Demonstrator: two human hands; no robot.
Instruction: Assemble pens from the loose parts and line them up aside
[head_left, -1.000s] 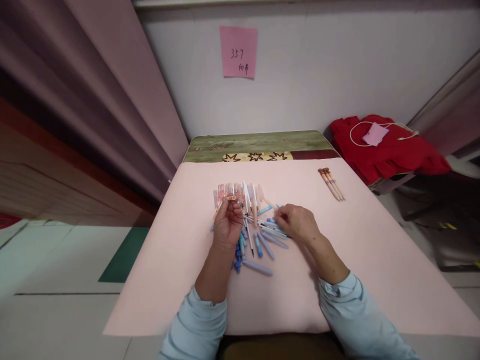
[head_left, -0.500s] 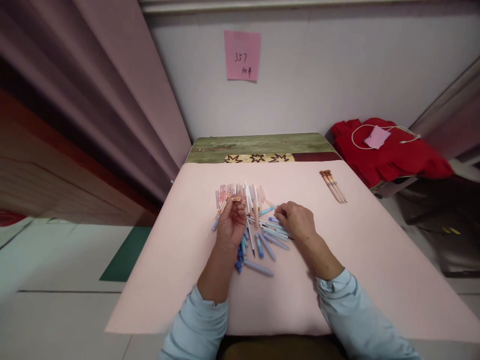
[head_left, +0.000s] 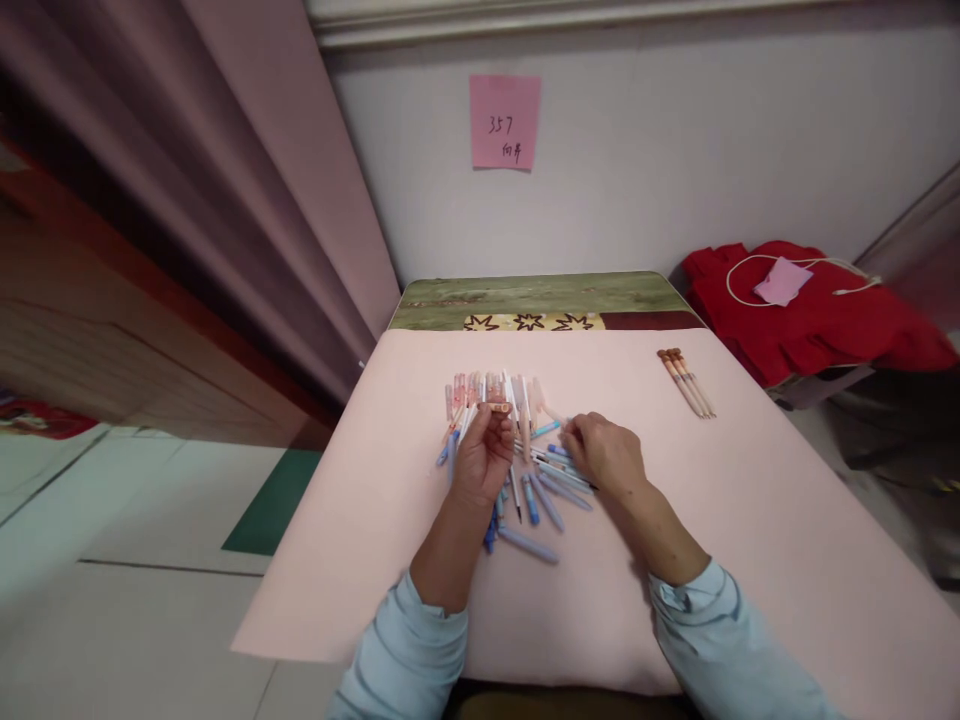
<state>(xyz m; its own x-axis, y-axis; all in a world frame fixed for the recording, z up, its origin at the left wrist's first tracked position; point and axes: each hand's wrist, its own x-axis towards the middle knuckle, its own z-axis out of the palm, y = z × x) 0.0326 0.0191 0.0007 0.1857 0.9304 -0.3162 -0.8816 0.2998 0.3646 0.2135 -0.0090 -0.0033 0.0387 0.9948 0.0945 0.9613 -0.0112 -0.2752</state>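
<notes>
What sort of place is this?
An indoor room, perhaps a makeshift workspace; home or workplace isn't clear. Signs: a pale pink sheet spread with pen parts, a handwritten pink note on the wall, and a long curtain.

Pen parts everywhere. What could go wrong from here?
The small piece at the left hand's fingertips might slip into the cluttered pen parts. The right hand, close by the blue cap, might nudge it. Overlapping parts could get mixed up.
</notes>
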